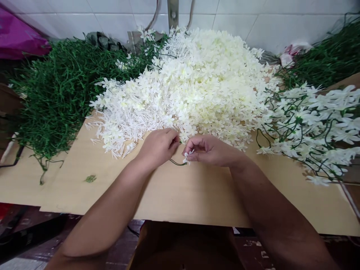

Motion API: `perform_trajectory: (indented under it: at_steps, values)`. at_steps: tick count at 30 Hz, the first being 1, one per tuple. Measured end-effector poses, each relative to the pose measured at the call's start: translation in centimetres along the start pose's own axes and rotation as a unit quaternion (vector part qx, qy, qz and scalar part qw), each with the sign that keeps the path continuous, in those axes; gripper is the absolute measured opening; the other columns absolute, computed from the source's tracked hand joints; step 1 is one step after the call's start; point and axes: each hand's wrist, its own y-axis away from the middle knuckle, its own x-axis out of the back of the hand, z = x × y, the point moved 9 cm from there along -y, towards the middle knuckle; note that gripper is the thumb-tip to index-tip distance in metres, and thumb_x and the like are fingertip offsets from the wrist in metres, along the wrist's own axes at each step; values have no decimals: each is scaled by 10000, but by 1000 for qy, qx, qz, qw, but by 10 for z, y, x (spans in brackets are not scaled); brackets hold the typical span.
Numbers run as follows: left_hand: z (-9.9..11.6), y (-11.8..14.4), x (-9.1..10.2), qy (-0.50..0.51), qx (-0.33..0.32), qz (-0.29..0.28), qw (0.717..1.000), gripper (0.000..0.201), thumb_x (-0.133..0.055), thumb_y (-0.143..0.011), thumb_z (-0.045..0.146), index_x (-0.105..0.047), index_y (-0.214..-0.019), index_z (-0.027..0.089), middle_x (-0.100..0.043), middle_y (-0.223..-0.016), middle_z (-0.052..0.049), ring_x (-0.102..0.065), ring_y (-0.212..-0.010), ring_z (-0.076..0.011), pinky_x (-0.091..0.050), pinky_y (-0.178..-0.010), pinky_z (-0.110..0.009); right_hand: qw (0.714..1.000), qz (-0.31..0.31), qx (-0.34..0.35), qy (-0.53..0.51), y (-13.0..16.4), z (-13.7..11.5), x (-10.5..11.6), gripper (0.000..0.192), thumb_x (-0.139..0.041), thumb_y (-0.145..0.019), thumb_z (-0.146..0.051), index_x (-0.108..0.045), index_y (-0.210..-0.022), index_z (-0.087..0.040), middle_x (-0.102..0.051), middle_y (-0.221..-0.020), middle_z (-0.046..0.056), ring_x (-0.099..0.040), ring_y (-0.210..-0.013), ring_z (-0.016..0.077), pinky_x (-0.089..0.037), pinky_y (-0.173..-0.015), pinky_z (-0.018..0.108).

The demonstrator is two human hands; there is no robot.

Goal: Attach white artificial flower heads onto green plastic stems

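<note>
Near the middle of the cardboard-covered table (180, 198), my left hand (161, 147) is closed around a thin green plastic stem (177, 163), whose curved end shows below the fingers. My right hand (206, 150) pinches a small white artificial flower (188, 157) between thumb and fingers, right beside the stem. Whether the flower and stem are joined is hard to make out. Just beyond both hands rises a large heap of loose white and pale-yellow flower heads (202, 86), with white stamen pieces (132, 123) at its left front.
A pile of green stems (56, 90) lies on the left, more green stems (329, 56) at the far right. Flowers on stems (315, 127) are heaped at the right edge. A green scrap (90, 179) lies front left. White tiles (112, 24) back the table.
</note>
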Motion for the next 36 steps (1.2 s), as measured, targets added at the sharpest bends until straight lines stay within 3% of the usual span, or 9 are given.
perform_trajectory:
  at_steps: [3, 8, 14, 17, 20, 24, 28, 31, 36]
  values:
    - [9, 5, 4, 27, -31, -24, 999, 70, -596, -800, 221, -607, -736, 196, -575, -698, -13, -474, -625, -148, -283, -604, -270, 996, 91, 5, -25, 1, 3, 22, 251, -822, -654, -347, -644, -697, -175, -638, -648, -19, -573, -607, 103, -458, -582, 240]
    - [35, 21, -23, 60, -128, -184, 973, 148, -741, -716, 223, -598, -702, 187, -610, -754, -16, -516, -695, -159, -313, -643, -275, 980, 181, 4, -85, 6, 3, 47, 318, -873, -571, -338, -619, -670, -175, -614, -623, -31, -541, -586, 93, -430, -560, 233]
    - [28, 15, -26, 42, -105, -157, 981, 94, -619, -776, 120, -636, -721, 194, -650, -772, -38, -554, -734, -185, -335, -691, -296, 983, 158, -17, -88, 1, 10, 38, 329, -892, -535, -322, -627, -653, -167, -602, -581, -40, -524, -562, 85, -395, -537, 222]
    - [19, 8, -10, 84, -88, -87, 989, 98, -581, -825, 167, -652, -772, 209, -655, -759, -26, -564, -715, -172, -350, -687, -288, 980, 166, -9, -106, 2, 10, 38, 318, -879, -563, -341, -634, -678, -173, -635, -628, -29, -563, -602, 95, -435, -580, 233]
    - [0, 5, 20, 145, -31, 54, 988, 86, -585, -842, 207, -654, -792, 209, -649, -746, -22, -557, -709, -165, -375, -688, -284, 975, 181, 4, -128, 2, 10, 39, 308, -864, -592, -364, -642, -699, -180, -649, -657, -22, -589, -635, 103, -466, -627, 247]
    - [-26, 12, 53, 253, 25, 232, 939, 26, -656, -806, 220, -644, -815, 198, -641, -798, -22, -562, -755, -149, -423, -729, -265, 970, 193, 0, -151, -4, 19, 36, 355, -893, -533, -389, -636, -656, -177, -633, -625, -29, -581, -613, 92, -465, -619, 235]
    - [-45, 14, 64, 355, 39, 306, 882, 179, -740, -754, 304, -616, -821, 193, -607, -752, -4, -569, -712, -120, -449, -684, -236, 954, 235, 12, -189, -5, 25, 43, 391, -908, -484, -425, -646, -654, -190, -647, -643, -32, -611, -641, 96, -484, -654, 237]
    - [-49, 8, 55, 416, 60, 277, 864, 317, -794, -679, 410, -601, -782, 181, -576, -642, 13, -538, -598, -104, -431, -575, -222, 943, 249, 24, -220, -1, 22, 46, 393, -913, -482, -430, -653, -675, -207, -665, -670, -29, -646, -696, 119, -505, -704, 258]
    - [-29, -1, 5, 478, 120, 110, 863, 381, -809, -638, 475, -616, -730, 159, -595, -598, 10, -523, -563, -96, -430, -566, -221, 946, 225, 27, -230, 0, 15, 38, 348, -912, -515, -403, -669, -677, -213, -669, -681, -27, -638, -706, 121, -507, -738, 275]
